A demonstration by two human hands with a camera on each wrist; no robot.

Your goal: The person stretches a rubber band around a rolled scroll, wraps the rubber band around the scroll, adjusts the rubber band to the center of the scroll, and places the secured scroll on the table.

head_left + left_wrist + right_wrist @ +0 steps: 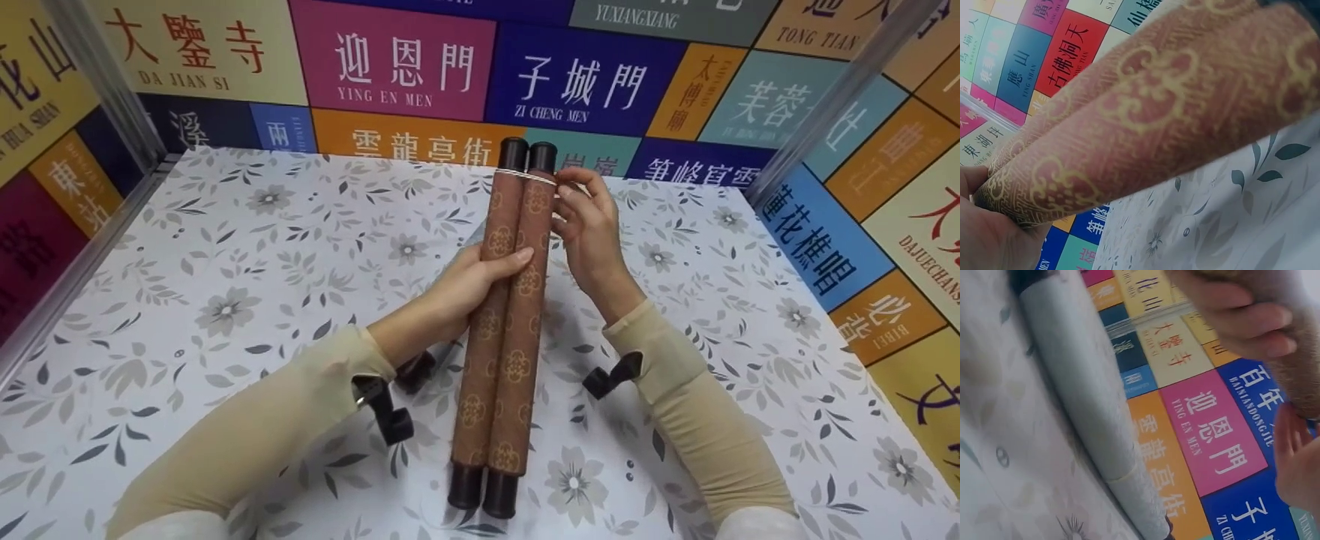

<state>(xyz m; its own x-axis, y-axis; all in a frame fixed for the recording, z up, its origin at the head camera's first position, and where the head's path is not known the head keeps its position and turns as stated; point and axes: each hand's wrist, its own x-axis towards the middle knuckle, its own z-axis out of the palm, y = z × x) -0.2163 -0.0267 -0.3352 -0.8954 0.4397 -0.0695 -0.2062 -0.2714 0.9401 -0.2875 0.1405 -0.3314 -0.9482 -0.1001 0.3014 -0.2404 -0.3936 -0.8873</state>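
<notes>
Two brown scrolls (517, 360) with gold medallion patterns and dark end knobs lie side by side, lifted over the table and tilted. My left hand (461, 289) grips both around the middle, thumb across the front; its other fingers (1252, 323) wrap behind, seen in the right wrist view. A thin white band (525, 175) crosses both scrolls just below the upper knobs. At its right end, my right hand (592, 232) pinches with thumb and forefinger beside the scroll edge. In the left wrist view the patterned cloth (1151, 107) fills much of the frame.
A pale grey scroll (1084, 382) with a yellowish band lies on the table beneath the brown pair, its dark knob (416, 371) showing near my left wrist. White floral cloth (300, 262) covers the table. Panels with coloured lettering (397, 60) stand behind and at both sides.
</notes>
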